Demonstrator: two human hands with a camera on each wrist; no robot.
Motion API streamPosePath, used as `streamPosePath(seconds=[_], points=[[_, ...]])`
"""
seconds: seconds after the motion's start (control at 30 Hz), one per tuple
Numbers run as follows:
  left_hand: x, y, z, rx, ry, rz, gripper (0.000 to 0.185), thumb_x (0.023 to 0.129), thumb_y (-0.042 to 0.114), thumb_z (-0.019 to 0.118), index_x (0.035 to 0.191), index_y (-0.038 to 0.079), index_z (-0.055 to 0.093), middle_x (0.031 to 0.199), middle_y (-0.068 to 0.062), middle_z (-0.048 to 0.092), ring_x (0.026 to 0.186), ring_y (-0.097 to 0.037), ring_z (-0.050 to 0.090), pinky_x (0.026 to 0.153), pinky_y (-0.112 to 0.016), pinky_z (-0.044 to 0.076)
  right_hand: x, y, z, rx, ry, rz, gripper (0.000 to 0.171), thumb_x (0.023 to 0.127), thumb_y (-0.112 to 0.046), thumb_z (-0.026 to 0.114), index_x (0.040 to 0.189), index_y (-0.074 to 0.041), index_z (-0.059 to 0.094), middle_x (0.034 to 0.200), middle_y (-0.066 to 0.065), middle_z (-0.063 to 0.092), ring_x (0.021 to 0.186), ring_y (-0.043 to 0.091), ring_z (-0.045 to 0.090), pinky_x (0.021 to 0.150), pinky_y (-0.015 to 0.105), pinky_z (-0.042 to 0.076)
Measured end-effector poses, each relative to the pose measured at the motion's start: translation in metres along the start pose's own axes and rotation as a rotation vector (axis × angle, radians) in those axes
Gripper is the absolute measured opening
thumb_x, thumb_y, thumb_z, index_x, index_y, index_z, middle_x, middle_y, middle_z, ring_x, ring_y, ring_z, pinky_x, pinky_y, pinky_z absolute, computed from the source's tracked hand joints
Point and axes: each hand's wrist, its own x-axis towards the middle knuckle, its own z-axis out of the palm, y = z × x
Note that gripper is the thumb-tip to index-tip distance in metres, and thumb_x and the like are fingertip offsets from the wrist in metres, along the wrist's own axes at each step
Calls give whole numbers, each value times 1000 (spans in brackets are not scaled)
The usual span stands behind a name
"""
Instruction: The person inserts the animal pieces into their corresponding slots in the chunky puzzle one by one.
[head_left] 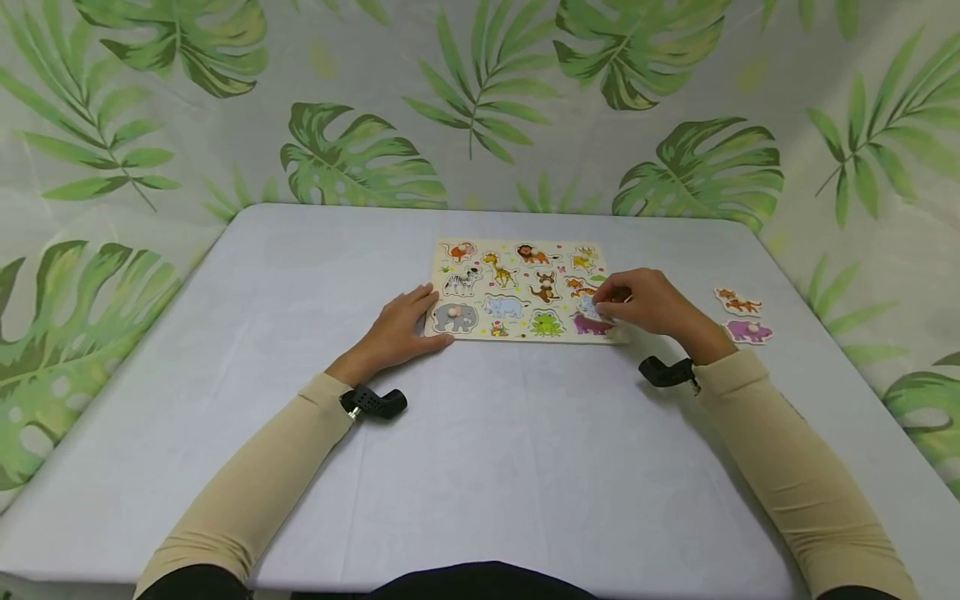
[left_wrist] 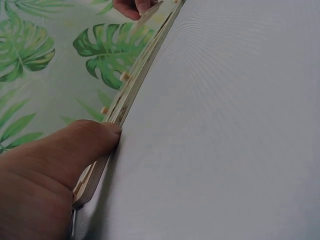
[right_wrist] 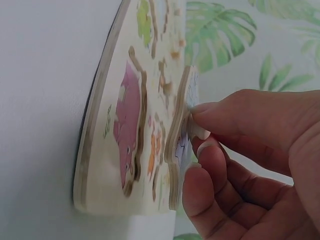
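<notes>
A wooden animal peg puzzle board (head_left: 522,331) lies flat on the table. My left hand (head_left: 401,327) rests at its near left corner, fingers along the left edge; the thumb (left_wrist: 95,142) touches the front edge in the left wrist view. Over the board's right side, my right hand (head_left: 645,302) pinches a light-blue animal puzzle piece (right_wrist: 179,140) by its knob. This piece is tilted above the board, beside the purple hippo recess (right_wrist: 129,120). A grey elephant piece (head_left: 455,317) with a knob sits near the left hand.
To the right of the board, a tiger piece (head_left: 738,302) and a purple hippo piece (head_left: 748,332) lie loose on the white-covered table (head_left: 480,467). A leaf-patterned cloth (head_left: 517,158) hangs behind the table.
</notes>
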Motion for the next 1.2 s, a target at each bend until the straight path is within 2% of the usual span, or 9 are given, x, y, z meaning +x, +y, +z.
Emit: streamPosePath(seconds=[0.37, 0.7, 0.9, 1.2], points=[[1, 0, 1, 11, 12, 14, 83, 86, 45, 68, 148, 0, 34, 157, -14, 26, 145, -29, 19, 119, -44, 13, 15, -20, 8, 24, 15, -59, 9, 89, -13, 69, 95, -6, 72, 86, 3, 69, 77, 17, 61, 66, 34, 50], [0, 1, 0, 14, 17, 17, 84, 86, 46, 68, 148, 0, 34, 156, -14, 27, 145, -28, 20, 119, -44, 13, 34, -40, 19, 54, -18, -170, 10, 90, -13, 68, 96, -6, 72, 90, 5, 70, 81, 18, 63, 71, 35, 52], [-1, 2, 0, 11, 14, 18, 85, 86, 46, 68, 148, 1, 34, 157, -14, 26, 145, -29, 19, 119, -45, 13, 41, -55, 25, 80, -24, -196, 9, 88, -11, 69, 95, -6, 72, 89, 5, 71, 80, 18, 64, 70, 35, 53], [0, 1, 0, -2, 11, 15, 84, 86, 45, 68, 148, 0, 34, 157, -14, 25, 146, -29, 19, 119, -45, 13, 52, -68, 31, 95, -43, -187, 9, 89, -13, 69, 95, -7, 72, 90, 5, 70, 80, 17, 64, 71, 34, 53]])
